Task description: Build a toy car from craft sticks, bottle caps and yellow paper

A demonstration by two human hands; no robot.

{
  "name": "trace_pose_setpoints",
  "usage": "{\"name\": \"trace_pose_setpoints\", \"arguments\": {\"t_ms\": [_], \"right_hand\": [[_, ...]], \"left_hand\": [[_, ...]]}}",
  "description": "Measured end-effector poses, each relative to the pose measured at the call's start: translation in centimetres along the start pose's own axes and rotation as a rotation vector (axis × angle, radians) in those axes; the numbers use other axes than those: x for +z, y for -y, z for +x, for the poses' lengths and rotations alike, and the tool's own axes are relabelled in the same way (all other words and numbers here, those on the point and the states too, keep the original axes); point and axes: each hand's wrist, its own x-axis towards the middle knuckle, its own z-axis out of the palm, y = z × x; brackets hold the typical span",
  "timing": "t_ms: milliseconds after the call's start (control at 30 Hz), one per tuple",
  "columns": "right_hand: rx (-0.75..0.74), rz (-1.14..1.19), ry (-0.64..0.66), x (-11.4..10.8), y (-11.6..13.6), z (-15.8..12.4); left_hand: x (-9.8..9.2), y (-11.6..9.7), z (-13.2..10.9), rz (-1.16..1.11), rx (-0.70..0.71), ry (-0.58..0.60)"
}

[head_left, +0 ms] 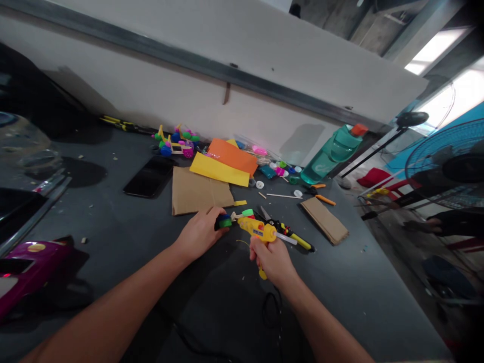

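As the head camera tips down over the dark grey counter [113,212], the action is right in the middle! The left hand [200,234] has its grip closed on a small craft piece of green and blue bottle caps [225,222], with a pale stick running off it toward a second green cap [247,212]. The right hand [270,259] grips a yellow plastic hot glue gun [256,229] by the handle, its front end just beside that craft piece, and from here I can't tell if they're touching. A white glue stick [286,238] pokes out the back of the gun, and a black cord [270,307] loops across the counter toward the near edge.

Just behind the gun lie yellow-and-black-handled scissors [300,242]. Farther up sit a creased brown cardboard sheet [200,190], a yellow paper sheet [219,169] and an orange paper sheet [232,156]. Toward the right edge there's a folded brown cardboard piece [324,220], and orange-handled scissors [317,194] lie beyond it. Along the back, against the wall, stand a teal plastic water bottle with an orange cap [333,154] and a colourful toy built from craft sticks and bottle caps [176,143]. A black smartphone [150,176] lies face up left of the cardboard, and a glossy purple toy car body [30,272] sits at the left edge!
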Motion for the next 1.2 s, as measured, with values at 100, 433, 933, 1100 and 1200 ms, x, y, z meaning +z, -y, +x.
{"name": "trace_pose_setpoints", "arguments": {"t_ms": [100, 433, 933, 1100, 1200], "right_hand": [[0.005, 0.002, -0.015, -0.2, -0.1, 0.2], [0.095, 0.247, -0.026, -0.9, -0.1, 0.6], [0.396, 1.351, 0.387, -2.7, 0.1, 0.8], [0.253, 1.472, 0.312, -4.6, 1.3, -0.2], [0.141, 1.629, 0.413, -6.0, 3.5, -0.7]], "left_hand": [[0.0, 0.0, 0.0, 0.004, -0.003, 0.001], [0.0, 0.0, 0.1, -0.008, -0.020, 0.005], [-0.1, -0.2, 0.0, -0.004, -0.026, 0.003], [-0.1, 0.0, 0.0, -0.030, -0.046, 0.024], [-0.1, 0.0, 0.0, -0.035, -0.011, 0.009]]}}
